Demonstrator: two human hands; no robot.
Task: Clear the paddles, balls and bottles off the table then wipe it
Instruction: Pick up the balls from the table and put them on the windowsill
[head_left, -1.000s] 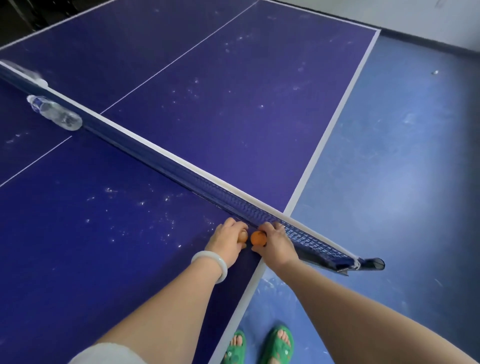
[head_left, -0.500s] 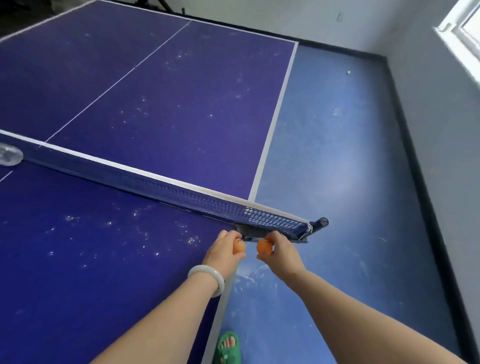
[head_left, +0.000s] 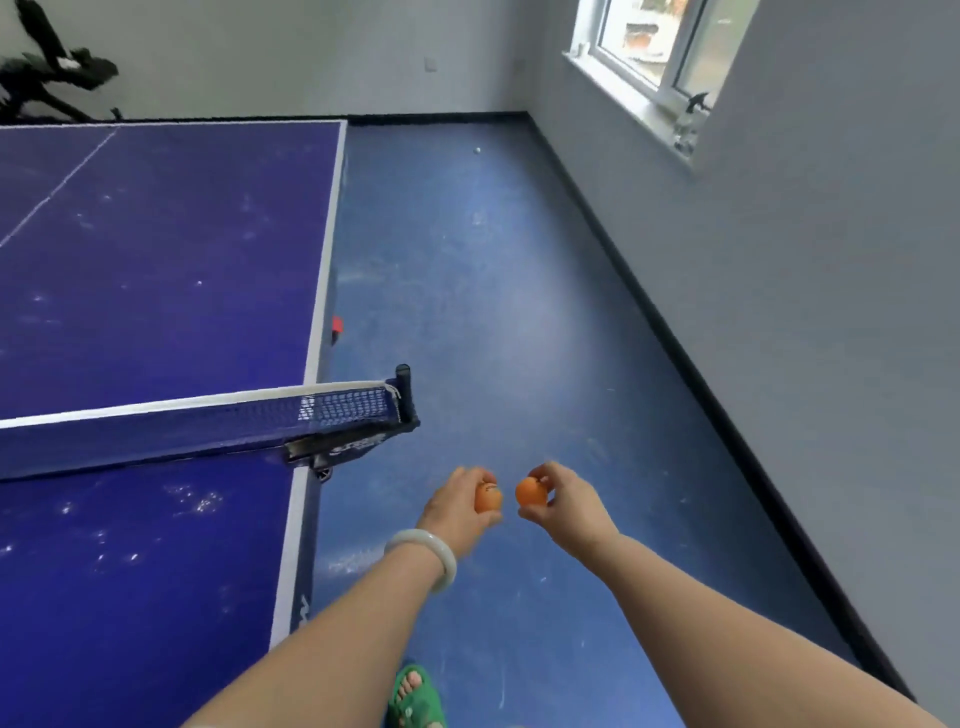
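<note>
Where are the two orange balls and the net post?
left ball (head_left: 488, 499): head view, its orange front face.
right ball (head_left: 531, 491): head view, centre of its visible side.
net post (head_left: 405, 389): head view, upper part of the black post.

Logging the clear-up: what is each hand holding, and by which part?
The left hand pinches the first orange ball between thumb and fingers, across its middle; the right hand pinches the second orange ball the same way.

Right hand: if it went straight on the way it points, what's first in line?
Probably the left hand and the orange ball it grips, close beside the right hand, which grips a second orange ball. If it passed above them, the net post would come next, but depth is unclear.
</note>
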